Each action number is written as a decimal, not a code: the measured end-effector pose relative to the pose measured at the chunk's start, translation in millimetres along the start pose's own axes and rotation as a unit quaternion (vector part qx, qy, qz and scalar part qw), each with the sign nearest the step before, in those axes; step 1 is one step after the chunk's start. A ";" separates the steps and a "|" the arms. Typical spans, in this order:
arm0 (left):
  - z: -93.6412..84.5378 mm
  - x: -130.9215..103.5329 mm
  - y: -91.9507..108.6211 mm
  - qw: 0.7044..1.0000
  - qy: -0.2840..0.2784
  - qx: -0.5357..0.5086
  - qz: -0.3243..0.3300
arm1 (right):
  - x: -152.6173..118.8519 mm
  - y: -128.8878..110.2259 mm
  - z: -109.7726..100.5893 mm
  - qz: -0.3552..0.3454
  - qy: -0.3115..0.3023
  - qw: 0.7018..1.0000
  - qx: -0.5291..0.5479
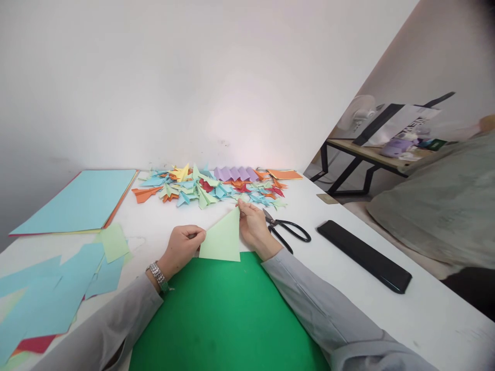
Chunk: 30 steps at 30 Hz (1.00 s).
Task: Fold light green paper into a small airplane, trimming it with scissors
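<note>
A pale green sheet of paper (223, 239) is held up between my two hands, over the far edge of a green mat (228, 309). It has a slanted top edge, rising toward the right. My left hand (183, 247) is closed and pinches its left corner between thumb and fingers. At the upper right corner my right hand (253, 224) pinches the paper with thumb and fingertips. Black-handled scissors (288, 226) lie just right of my right hand, on the white table. Beyond my hands is a heap of folded paper planes (204, 188) in several colours.
On the left lie a stack of large coloured sheets (81, 201) and loose cut pieces (54, 293). A long black case (363, 255) rests near the table's right edge. Orange paper (285, 175) lies at the back. To the right, a person (436, 196) sits beside another table (371, 150).
</note>
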<state>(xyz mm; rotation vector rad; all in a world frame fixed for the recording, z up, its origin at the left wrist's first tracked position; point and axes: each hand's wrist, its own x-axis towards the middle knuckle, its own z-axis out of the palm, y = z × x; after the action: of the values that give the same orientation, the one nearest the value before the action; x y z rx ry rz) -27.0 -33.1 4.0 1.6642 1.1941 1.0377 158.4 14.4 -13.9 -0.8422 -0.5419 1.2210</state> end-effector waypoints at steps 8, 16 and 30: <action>-1.3 0.1 -1.4 1.000 -0.005 -0.003 0.002 | 7.6 5.1 -7.4 0.014 0.000 1.000 0.026; -2.0 1.4 -5.2 0.998 0.037 -0.054 -0.013 | 10.6 4.9 -9.6 0.015 -0.015 1.000 0.013; 2.3 5.7 -7.1 0.998 -0.019 -0.061 -0.022 | -11.3 6.8 6.5 0.011 -0.063 0.997 -0.048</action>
<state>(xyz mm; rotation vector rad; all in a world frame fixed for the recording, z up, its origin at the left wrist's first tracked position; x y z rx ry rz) -25.7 -26.4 -2.4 1.5513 1.1153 1.0263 146.3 6.1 -14.6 -0.8588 -0.6990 1.2825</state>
